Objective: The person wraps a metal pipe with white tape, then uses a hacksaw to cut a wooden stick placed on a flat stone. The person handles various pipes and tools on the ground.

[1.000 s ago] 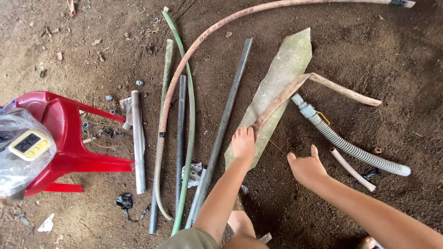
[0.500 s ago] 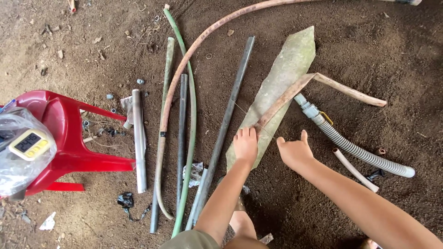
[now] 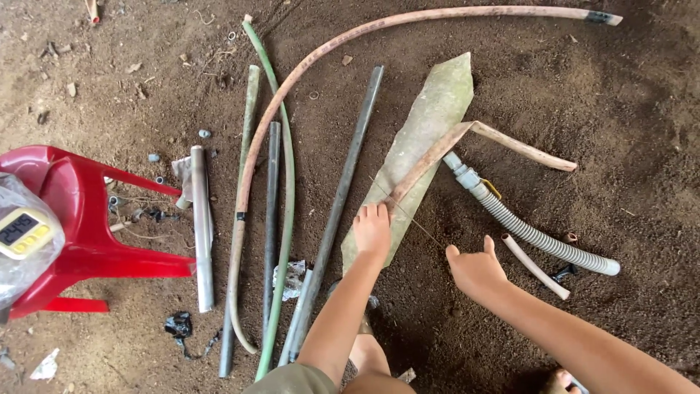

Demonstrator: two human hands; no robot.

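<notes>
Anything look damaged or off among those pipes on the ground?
Yes. The tan pipe lying over the flat pale sheet is sharply kinked, folded back on itself. The left hand rests on the sheet by that pipe's lower end. The long pinkish hose bows in a wide arc.

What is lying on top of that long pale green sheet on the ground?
A bent brownish hose crosses the pale green sheet, and the left hand rests on its lower part. Whatever lies beneath the sheet is covered.
</notes>
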